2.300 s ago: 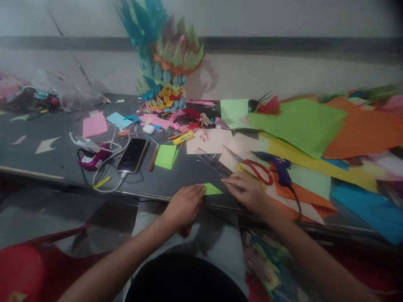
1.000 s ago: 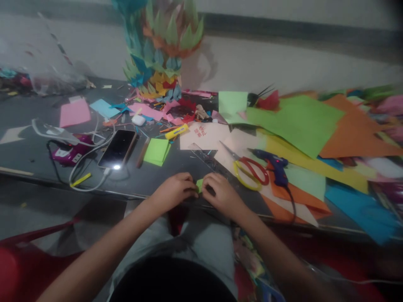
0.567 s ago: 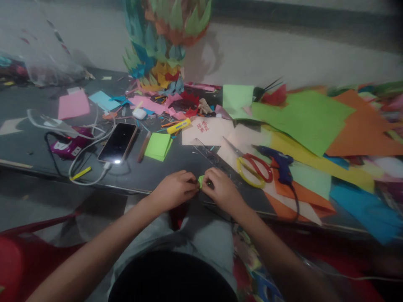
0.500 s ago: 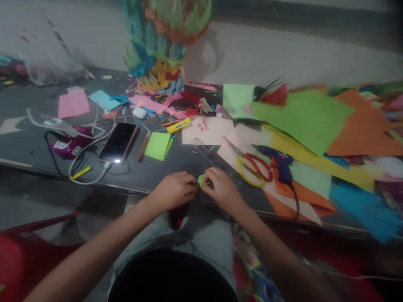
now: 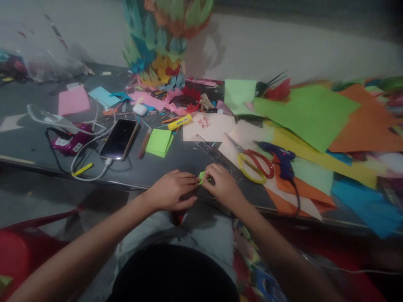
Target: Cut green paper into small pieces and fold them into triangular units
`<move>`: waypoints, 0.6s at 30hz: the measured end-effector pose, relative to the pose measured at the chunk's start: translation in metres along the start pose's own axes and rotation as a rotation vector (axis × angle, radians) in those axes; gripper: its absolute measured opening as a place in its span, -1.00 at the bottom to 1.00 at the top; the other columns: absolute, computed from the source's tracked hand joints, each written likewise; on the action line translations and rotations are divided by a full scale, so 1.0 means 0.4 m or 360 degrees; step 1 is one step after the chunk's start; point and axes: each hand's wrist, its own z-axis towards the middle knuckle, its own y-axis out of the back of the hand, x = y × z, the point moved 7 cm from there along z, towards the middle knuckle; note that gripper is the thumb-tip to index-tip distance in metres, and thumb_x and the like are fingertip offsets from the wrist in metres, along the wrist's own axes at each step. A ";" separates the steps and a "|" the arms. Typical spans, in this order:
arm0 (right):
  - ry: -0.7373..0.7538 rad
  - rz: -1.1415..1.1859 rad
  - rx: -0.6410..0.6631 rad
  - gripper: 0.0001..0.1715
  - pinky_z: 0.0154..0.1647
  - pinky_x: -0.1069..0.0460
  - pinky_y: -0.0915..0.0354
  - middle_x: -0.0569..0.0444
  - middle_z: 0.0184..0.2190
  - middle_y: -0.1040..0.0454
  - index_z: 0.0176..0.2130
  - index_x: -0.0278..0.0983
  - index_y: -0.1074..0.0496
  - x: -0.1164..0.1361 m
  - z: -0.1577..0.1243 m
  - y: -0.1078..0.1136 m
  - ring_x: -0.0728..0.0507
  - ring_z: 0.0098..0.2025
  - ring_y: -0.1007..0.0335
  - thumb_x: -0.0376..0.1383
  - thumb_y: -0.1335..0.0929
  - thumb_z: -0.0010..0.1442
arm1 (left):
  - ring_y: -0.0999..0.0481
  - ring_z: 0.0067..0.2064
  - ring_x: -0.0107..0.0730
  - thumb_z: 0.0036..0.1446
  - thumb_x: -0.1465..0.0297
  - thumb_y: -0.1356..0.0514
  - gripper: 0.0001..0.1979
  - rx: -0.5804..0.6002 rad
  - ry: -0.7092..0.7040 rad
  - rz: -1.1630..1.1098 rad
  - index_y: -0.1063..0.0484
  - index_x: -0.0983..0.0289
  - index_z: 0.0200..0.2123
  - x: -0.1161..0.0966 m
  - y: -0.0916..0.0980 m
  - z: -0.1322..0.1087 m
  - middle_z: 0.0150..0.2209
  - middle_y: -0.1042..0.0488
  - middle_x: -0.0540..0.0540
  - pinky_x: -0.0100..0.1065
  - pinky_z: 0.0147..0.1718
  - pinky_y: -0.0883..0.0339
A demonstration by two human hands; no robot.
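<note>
Between my fingertips at the table's front edge is a small folded piece of light green paper [image 5: 202,178]. My right hand [image 5: 222,184] pinches it between thumb and fingers. From the other side, my left hand [image 5: 173,191] reaches to the paper with its fingers stretched out and its thumb apart below; the fingertips are at the paper's left edge, and I cannot tell whether they press on it. A stack of light green paper squares [image 5: 159,142] lies beyond my left hand. Scissors [image 5: 253,165] with red and yellow handles rest to the right of my right hand.
A phone [image 5: 119,139] on a white cable lies left, beside a purple power socket [image 5: 71,140]. A blue glue gun [image 5: 283,161] sits right of the scissors. Coloured paper sheets [image 5: 311,113] cover the right side. A folded-paper model [image 5: 163,46] stands at the back.
My left hand's fingers have straightened and its thumb has come away from the paper. The right hand still pinches the green paper. The view has shifted slightly.
</note>
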 end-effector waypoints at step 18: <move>-0.0069 0.0047 0.0005 -0.80 -0.33 0.03 -0.11 0.10 -0.48 -0.25 -0.52 -0.21 -0.11 -0.005 0.004 -0.001 -0.11 -0.36 -0.20 -0.42 -0.24 0.06 | -0.38 -0.01 -0.19 0.11 0.23 -0.09 -0.62 0.0117 0.0054 -0.0124 -0.39 0.32 -0.06 0.000 0.010 0.004 -0.05 -0.43 0.19 -0.22 -0.09 -0.21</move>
